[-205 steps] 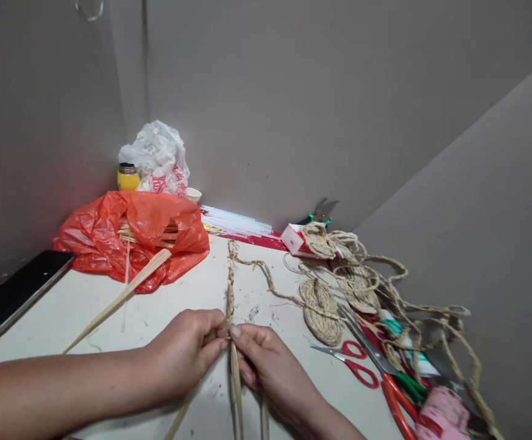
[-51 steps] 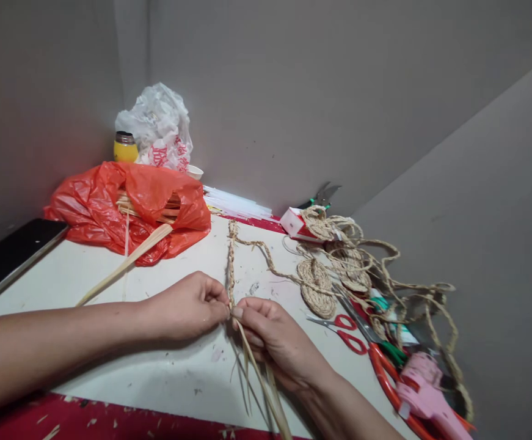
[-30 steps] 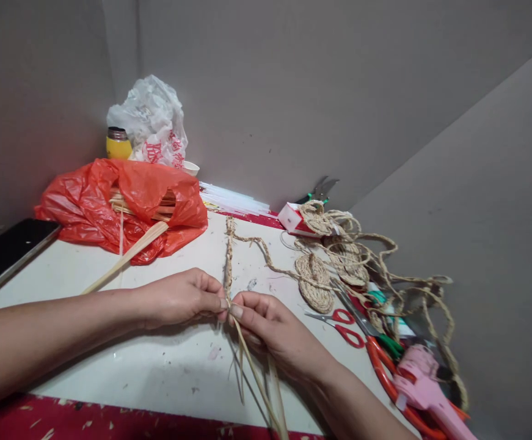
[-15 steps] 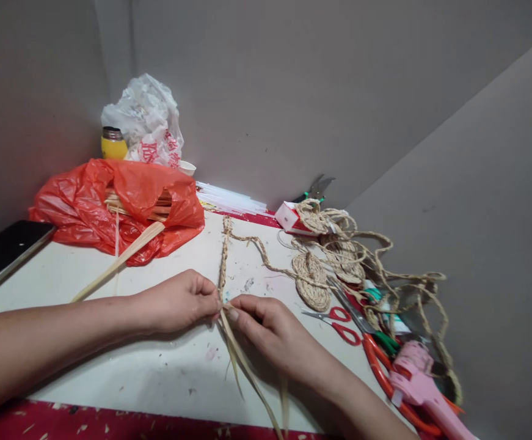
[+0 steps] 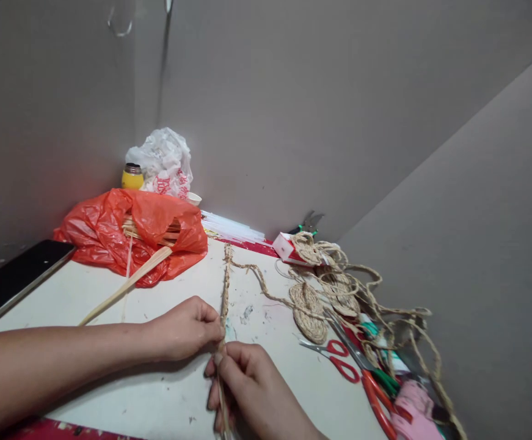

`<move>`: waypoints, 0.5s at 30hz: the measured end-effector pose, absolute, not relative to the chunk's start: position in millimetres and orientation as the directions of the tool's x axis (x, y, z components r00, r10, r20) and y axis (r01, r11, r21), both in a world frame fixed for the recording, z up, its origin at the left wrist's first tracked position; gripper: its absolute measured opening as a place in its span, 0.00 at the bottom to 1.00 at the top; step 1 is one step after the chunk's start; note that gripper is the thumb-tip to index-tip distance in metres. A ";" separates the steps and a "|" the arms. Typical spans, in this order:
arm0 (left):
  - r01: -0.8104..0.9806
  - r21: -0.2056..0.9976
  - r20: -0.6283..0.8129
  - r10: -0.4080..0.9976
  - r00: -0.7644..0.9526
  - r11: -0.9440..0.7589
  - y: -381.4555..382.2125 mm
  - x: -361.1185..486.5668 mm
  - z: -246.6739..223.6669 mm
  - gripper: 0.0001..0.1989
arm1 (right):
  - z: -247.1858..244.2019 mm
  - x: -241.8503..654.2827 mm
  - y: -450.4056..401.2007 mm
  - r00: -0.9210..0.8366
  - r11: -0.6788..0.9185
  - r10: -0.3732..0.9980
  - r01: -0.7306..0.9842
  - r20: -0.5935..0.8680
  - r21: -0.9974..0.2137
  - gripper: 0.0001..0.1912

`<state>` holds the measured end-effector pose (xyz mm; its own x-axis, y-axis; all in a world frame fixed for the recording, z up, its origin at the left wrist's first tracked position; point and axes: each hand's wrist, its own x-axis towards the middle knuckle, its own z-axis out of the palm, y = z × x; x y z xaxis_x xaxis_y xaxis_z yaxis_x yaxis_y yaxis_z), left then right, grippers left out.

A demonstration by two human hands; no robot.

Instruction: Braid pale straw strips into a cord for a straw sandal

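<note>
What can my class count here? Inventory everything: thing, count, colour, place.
Braid: 1, tan, centre
Straw strips: uncounted, pale, from red bag
Red bag: 1, red, left
White bag: 1, white, back left
Jar: 1, yellow, back left
Cup: 1, white, back left
Sticks: several, whitish, back centre
Box: 1, red-and-white, right
Pruners: 1, green-handled, behind box
Coils: at least 3, tan, right
Cords: uncounted, tan, right
Scissors: 1, red-handled, right
Shears: 1, orange-handled, right
Green handle: 1, green, beside shears
Glue gun: 1, pink, bottom right
Phone: 1, black, far left
Board: 1, white, centre
Surface: 1, red, beyond board
Hook: 1, silvery, wall
Left hand: 1, bare, pinching braid
Right hand: 1, bare, on braid's near end
</note>
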<state>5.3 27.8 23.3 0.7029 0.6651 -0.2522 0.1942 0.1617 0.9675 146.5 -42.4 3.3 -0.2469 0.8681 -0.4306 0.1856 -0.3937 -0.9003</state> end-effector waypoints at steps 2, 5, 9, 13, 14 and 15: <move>0.179 0.969 -0.245 0.682 0.689 0.168 26.8 5.3 24.1 0.11 | 1.5 146.8 -44.3 -0.187 -0.217 0.932 0.400 -0.312 -0.890 0.18; 0.206 0.966 -0.257 0.715 0.651 0.159 25.7 4.8 23.8 0.09 | 10.1 148.9 -50.1 -0.188 0.038 0.975 0.663 -0.117 -0.748 0.18; 0.194 0.962 -0.272 0.726 0.632 0.192 26.4 3.6 24.1 0.09 | 36.7 154.7 -60.2 -0.316 0.092 0.929 0.699 -0.190 -0.709 0.17; 0.166 0.956 -0.292 0.703 0.648 0.244 27.8 2.0 27.5 0.10 | 58.9 168.7 -48.8 -0.248 0.053 0.963 0.555 -0.104 -0.830 0.21; 0.159 0.954 -0.296 0.695 0.655 0.255 28.1 1.7 28.1 0.10 | 60.6 172.3 -42.4 -0.141 0.048 0.990 0.515 -0.029 -0.856 0.21; 0.152 0.952 -0.297 0.689 0.662 0.264 28.2 1.6 28.4 0.10 | 60.2 175.1 -35.7 -0.039 0.039 0.999 0.464 0.023 -0.885 0.20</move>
